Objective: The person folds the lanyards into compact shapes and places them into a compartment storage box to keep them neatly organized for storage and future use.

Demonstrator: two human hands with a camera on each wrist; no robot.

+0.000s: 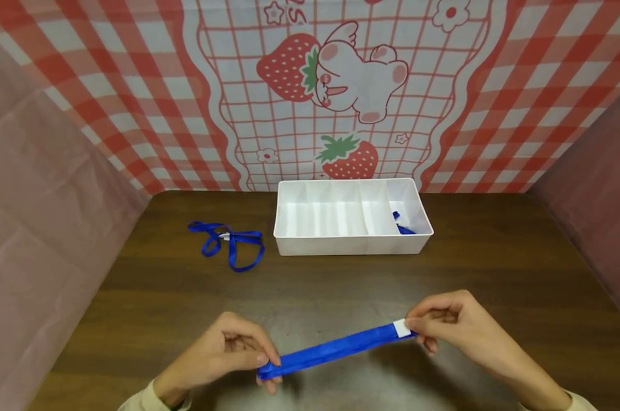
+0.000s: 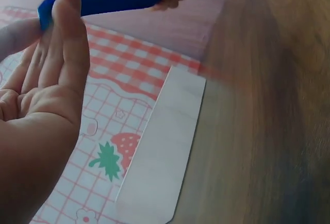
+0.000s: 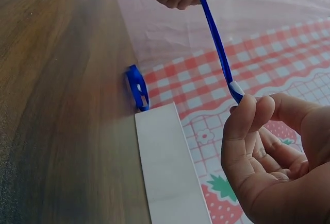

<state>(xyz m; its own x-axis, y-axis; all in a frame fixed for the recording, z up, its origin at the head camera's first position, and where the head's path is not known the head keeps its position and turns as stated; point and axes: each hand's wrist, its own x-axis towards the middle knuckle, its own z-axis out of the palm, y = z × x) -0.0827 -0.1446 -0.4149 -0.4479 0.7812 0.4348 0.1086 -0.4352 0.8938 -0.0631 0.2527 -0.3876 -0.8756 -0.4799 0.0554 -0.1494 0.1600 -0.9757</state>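
A flat blue lanyard (image 1: 341,347), folded into a long strip, is stretched between the two hands above the table. My left hand (image 1: 228,348) pinches its left end between thumb and forefinger. At the other end, beside a white fitting (image 1: 402,328), my right hand (image 1: 451,319) pinches the strip with thumb and fingertips. In the right wrist view the lanyard (image 3: 215,38) appears nearly edge-on. A second blue lanyard (image 1: 245,233) lies in loose loops on the table at the left, with a white piece at its middle.
Behind the hands stands a white divided box (image 1: 351,245); blue pieces (image 1: 405,230) lie in its rightmost compartment. The brown wooden table (image 1: 500,257) meets a checked strawberry-print cloth (image 1: 351,160) at the back. Pinkish cloth hangs on both sides.
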